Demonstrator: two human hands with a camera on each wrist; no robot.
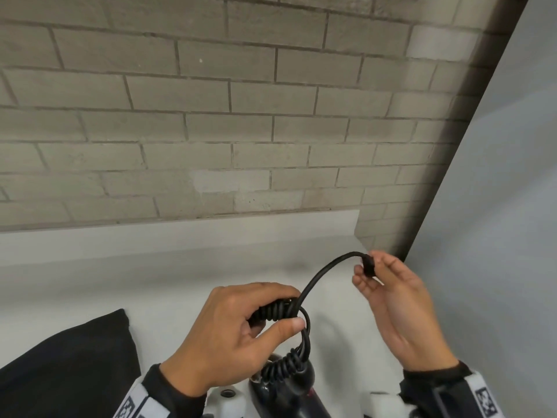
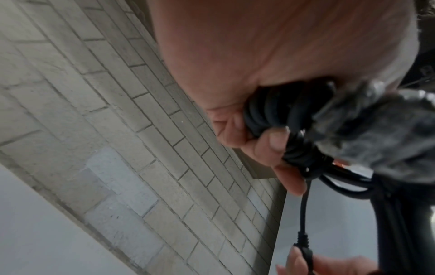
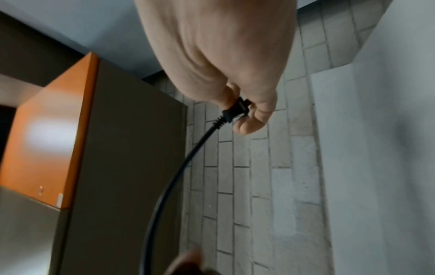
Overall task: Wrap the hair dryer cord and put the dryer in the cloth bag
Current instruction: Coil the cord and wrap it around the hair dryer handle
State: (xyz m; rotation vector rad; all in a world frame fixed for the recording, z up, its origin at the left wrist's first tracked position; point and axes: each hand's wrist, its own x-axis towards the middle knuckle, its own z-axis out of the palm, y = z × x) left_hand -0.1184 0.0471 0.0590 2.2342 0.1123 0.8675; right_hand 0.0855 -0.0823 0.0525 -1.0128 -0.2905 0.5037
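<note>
My left hand (image 1: 238, 330) grips the dryer's handle where the black cord (image 1: 280, 309) is wound in tight coils; the same coils (image 2: 270, 111) show in the left wrist view. More coils (image 1: 286, 366) sit lower on the dark hair dryer (image 1: 280, 393), which is mostly cut off at the bottom edge. A free length of cord (image 1: 322, 273) arcs up and right to the plug (image 1: 368, 267), pinched in my right hand (image 1: 391, 294). The right wrist view shows the plug (image 3: 236, 109) between thumb and fingers. The black cloth bag (image 1: 69, 357) lies at lower left.
A white ledge (image 1: 150, 267) runs under a grey brick wall (image 1: 211, 116). A pale panel (image 1: 497, 206) stands at the right. In the right wrist view an orange-edged cabinet (image 3: 58, 130) stands behind.
</note>
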